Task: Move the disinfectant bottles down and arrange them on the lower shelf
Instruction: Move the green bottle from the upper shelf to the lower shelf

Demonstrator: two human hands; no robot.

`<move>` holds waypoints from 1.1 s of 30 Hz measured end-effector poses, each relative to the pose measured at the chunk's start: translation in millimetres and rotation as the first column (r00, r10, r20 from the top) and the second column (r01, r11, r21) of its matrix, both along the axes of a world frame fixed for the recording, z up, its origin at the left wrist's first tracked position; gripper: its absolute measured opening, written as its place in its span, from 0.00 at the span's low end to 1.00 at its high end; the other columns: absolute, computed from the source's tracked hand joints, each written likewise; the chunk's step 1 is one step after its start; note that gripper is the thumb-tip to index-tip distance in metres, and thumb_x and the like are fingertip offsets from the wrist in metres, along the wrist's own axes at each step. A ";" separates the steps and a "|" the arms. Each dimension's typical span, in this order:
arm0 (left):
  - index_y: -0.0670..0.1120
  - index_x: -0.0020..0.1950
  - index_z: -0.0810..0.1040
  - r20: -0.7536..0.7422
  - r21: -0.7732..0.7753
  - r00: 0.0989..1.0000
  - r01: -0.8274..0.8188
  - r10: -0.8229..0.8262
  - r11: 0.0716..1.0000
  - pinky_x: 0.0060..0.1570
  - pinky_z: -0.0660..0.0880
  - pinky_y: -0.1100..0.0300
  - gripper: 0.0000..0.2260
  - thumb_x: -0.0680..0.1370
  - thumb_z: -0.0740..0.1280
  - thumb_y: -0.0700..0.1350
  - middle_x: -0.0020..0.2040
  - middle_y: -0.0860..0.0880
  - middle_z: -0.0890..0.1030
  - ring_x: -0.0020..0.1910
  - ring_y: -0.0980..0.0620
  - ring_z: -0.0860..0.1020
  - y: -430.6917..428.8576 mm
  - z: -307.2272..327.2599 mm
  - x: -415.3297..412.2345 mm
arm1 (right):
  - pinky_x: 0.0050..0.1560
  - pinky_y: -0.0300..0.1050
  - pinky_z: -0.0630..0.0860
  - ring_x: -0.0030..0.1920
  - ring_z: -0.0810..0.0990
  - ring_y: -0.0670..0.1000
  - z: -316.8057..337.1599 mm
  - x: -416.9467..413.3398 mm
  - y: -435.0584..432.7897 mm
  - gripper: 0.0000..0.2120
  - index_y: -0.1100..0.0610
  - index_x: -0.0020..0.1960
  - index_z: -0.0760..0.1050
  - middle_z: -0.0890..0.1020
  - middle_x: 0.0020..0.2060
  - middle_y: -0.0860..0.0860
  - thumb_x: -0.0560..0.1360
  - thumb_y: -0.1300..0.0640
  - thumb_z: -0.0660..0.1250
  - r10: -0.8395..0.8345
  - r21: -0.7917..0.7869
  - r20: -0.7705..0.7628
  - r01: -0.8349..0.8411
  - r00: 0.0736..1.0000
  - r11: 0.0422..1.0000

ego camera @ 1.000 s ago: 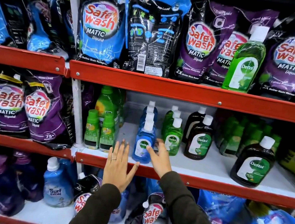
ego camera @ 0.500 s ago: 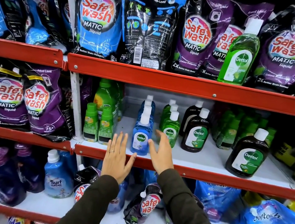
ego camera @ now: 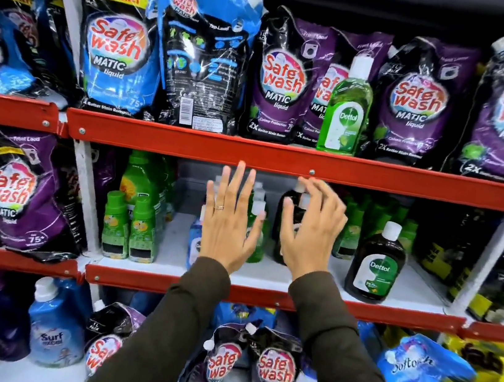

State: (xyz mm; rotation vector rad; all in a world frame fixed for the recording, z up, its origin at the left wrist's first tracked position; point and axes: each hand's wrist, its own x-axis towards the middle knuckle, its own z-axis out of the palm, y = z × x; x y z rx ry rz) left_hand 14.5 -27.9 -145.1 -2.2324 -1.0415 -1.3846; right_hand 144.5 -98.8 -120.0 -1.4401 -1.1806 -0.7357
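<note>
Shelving fills my view, and I take the red middle rail (ego camera: 281, 159) as my landmark. Above it, purple and blue Safewash pouches (ego camera: 279, 78) crowd the upper shelf, and one green Dettol bottle (ego camera: 346, 107) stands upright among them, just above the rail and right of its centre. Below the rail, the lower shelf (ego camera: 408, 287) holds rows of small Dettol bottles, mostly hidden behind my hands, and a single brown Dettol bottle (ego camera: 376, 263) standing apart to the right.

I judge the step to be the reach for the remaining green bottle. My left hand (ego camera: 227, 219) is spread flat and empty, fingertips just under the rail. My right hand (ego camera: 313, 228) is loosely curled, also empty, nearly touching the rail's lower edge.

The next move calls for lifting the right hand past the rail and closing it around the green bottle's body without dragging the pouches beside it.

Half a second ago both hands sat low by the blue bottle at the shelf's front; they have since risen to the rail.
</note>
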 end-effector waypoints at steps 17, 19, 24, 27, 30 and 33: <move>0.46 0.84 0.50 0.001 0.148 0.991 -0.134 0.135 0.980 0.81 0.45 0.39 0.31 0.84 0.53 0.59 0.85 0.42 0.50 0.83 0.41 0.46 26.7 86.9 40.3 | 0.68 0.51 0.72 0.67 0.77 0.56 160.5 89.3 8.4 0.24 0.57 0.74 0.65 0.78 0.68 0.57 0.79 0.54 0.62 0.287 -0.210 -0.447 -0.412 0.847 0.887; 0.46 0.84 0.51 0.004 0.149 0.991 -0.130 0.131 0.980 0.81 0.45 0.39 0.31 0.84 0.53 0.59 0.85 0.42 0.50 0.83 0.41 0.46 27.6 87.3 40.2 | 0.61 0.50 0.79 0.55 0.83 0.53 164.4 93.4 10.1 0.24 0.58 0.71 0.66 0.79 0.64 0.58 0.77 0.57 0.66 0.351 -0.144 -0.529 -0.489 0.773 0.860; 0.46 0.84 0.51 0.008 0.162 0.992 -0.127 0.128 0.979 0.81 0.46 0.38 0.31 0.84 0.54 0.58 0.84 0.42 0.51 0.83 0.41 0.47 28.4 87.7 40.3 | 0.63 0.58 0.80 0.60 0.82 0.56 165.8 90.7 7.4 0.23 0.56 0.70 0.67 0.79 0.63 0.59 0.77 0.58 0.68 0.399 -0.060 -0.577 -0.524 0.713 0.849; 0.46 0.84 0.51 0.009 0.164 0.993 -0.119 0.120 0.979 0.81 0.46 0.38 0.31 0.84 0.54 0.58 0.84 0.42 0.51 0.83 0.41 0.47 27.8 87.0 40.1 | 0.64 0.59 0.79 0.62 0.82 0.57 173.2 88.0 2.5 0.23 0.56 0.70 0.68 0.80 0.63 0.59 0.77 0.56 0.68 0.440 0.019 -0.570 -0.524 0.694 0.851; 0.46 0.84 0.51 0.011 0.162 0.994 -0.113 0.113 0.980 0.81 0.46 0.38 0.31 0.84 0.54 0.58 0.85 0.42 0.51 0.83 0.41 0.46 26.9 87.6 39.8 | 0.65 0.57 0.79 0.62 0.81 0.56 183.9 84.8 -5.1 0.23 0.56 0.72 0.68 0.79 0.64 0.59 0.78 0.56 0.67 0.477 0.050 -0.559 -0.547 0.678 0.836; 0.45 0.84 0.52 -0.008 0.167 0.995 -0.101 0.104 0.981 0.81 0.43 0.40 0.31 0.84 0.55 0.57 0.85 0.42 0.51 0.83 0.42 0.47 26.7 87.4 37.2 | 0.66 0.58 0.79 0.62 0.81 0.57 184.8 81.8 -11.2 0.24 0.58 0.72 0.68 0.79 0.63 0.60 0.77 0.56 0.67 0.502 0.055 -0.538 -0.567 0.677 0.822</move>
